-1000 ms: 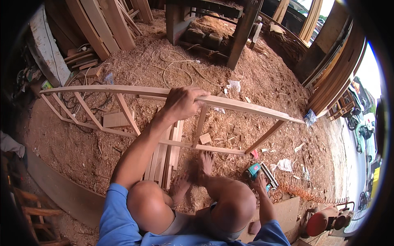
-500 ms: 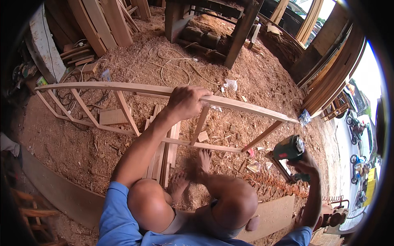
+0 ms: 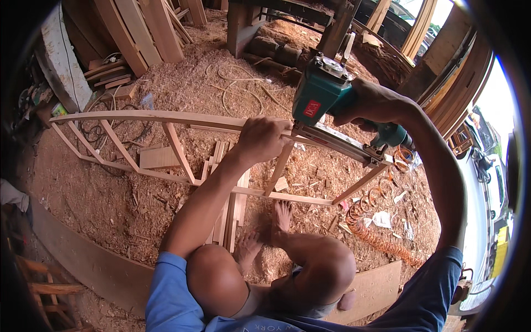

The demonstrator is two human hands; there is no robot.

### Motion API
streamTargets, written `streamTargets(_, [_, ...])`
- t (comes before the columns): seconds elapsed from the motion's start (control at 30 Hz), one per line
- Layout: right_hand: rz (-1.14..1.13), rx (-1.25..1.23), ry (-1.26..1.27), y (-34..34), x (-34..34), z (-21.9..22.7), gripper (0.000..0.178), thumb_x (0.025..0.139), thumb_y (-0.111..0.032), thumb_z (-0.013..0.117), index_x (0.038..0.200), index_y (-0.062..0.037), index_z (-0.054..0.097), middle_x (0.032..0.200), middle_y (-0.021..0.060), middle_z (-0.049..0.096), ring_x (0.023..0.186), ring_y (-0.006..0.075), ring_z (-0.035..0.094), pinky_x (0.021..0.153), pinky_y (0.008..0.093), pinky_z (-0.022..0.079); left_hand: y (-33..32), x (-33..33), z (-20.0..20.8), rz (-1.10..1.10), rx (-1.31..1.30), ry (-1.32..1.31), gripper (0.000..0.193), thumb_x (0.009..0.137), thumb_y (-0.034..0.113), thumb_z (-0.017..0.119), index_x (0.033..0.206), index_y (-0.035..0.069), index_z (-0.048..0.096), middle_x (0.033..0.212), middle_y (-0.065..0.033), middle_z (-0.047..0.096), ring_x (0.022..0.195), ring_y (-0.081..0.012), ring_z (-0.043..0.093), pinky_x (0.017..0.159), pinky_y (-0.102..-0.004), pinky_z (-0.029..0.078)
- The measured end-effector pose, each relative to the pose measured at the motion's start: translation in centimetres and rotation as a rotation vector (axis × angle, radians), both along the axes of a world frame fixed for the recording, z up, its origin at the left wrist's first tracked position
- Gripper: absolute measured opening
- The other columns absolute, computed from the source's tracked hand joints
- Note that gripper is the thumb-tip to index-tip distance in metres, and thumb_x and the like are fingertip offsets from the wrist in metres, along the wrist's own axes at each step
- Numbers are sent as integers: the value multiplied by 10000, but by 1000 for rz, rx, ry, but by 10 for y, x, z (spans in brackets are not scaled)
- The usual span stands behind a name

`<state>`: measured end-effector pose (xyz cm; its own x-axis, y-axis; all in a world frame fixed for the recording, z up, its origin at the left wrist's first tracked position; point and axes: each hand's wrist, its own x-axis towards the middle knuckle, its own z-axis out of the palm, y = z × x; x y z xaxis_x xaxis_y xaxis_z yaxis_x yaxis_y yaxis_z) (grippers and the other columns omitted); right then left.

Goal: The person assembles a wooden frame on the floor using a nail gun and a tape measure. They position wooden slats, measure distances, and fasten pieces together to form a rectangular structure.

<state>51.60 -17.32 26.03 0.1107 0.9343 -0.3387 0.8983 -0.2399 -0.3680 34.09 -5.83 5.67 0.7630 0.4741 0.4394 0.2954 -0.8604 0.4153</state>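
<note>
The left hand (image 3: 261, 138) is clenching round the top rail (image 3: 155, 117) of a curved wooden frame (image 3: 182, 178), which is standing on edge on the sawdust floor (image 3: 99, 193) just ahead of the person's bare feet (image 3: 265, 232). The right hand (image 3: 368, 102) is gripping the handle of a green nail gun (image 3: 326, 94), fingers wrapped tight; whether a finger is resting on the trigger cannot be told. The gun's long magazine is lying along the rail, and its nose is sitting just beside the left hand.

The main risk, as I am judging it, is that closeness: a nail firing crooked or bursting out of the thin rail could be hitting the left fingers. The frame is being steadied by one hand only, so a push from the gun could be tipping it or skating the nose off the curved rail. The bare feet are lying under the work, where a dropped gun or stray nail would land. The orange coiled hose (image 3: 381, 238) is trailing near the right leg and could be snagging the arm.

As for labels, a small red rectangular sticker is showing on the gun's green side. White paper scraps (image 3: 381, 219) are lying near the hose, and a bluish packet (image 3: 147, 100) is lying on the sawdust beyond the frame
</note>
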Motion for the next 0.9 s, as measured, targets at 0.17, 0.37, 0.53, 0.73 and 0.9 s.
streamTargets(0.17, [2, 6, -16, 7, -3, -3, 209, 821, -228, 762, 879, -29, 737, 539, 17, 589, 432, 104, 581, 394, 273, 448, 4, 1, 0, -41, -57, -20, 373, 814, 263, 791, 1127, 78, 704, 984, -145, 731, 972, -329, 700, 885, -450, 522])
streamTargets(0.37, [-14, 2, -66, 10, 0, -4, 326, 750, -314, 840, 743, -26, 688, 550, 34, 626, 434, 119, 587, 450, 285, 449, 7, 7, -1, -46, -47, 28, 291, 833, 253, 780, 1046, 73, 696, 941, -133, 735, 923, -322, 713, 842, -452, 539])
streamTargets(0.53, [34, -34, -170, 12, -2, -2, 231, 828, -260, 769, 848, -31, 736, 552, 40, 629, 442, 111, 610, 420, 274, 472, 6, 7, -3, -45, -15, -16, 242, 836, 241, 775, 998, 83, 690, 903, -126, 732, 893, -315, 717, 819, -457, 542])
streamTargets(0.73, [-10, -13, -73, 8, -5, -2, 315, 758, -302, 822, 717, -22, 684, 530, 36, 614, 432, 117, 596, 451, 277, 461, 6, 8, -5, -42, -25, 0, 230, 828, 239, 775, 991, 99, 694, 886, -117, 729, 883, -304, 717, 820, -460, 541])
streamTargets(0.9, [25, -2, -110, 5, -8, -3, 260, 795, -249, 770, 780, 1, 703, 527, 33, 603, 434, 115, 602, 418, 279, 464, 6, 7, -6, -43, -12, -14, 260, 818, 259, 787, 1012, 104, 708, 910, -110, 737, 898, -298, 721, 833, -451, 544])
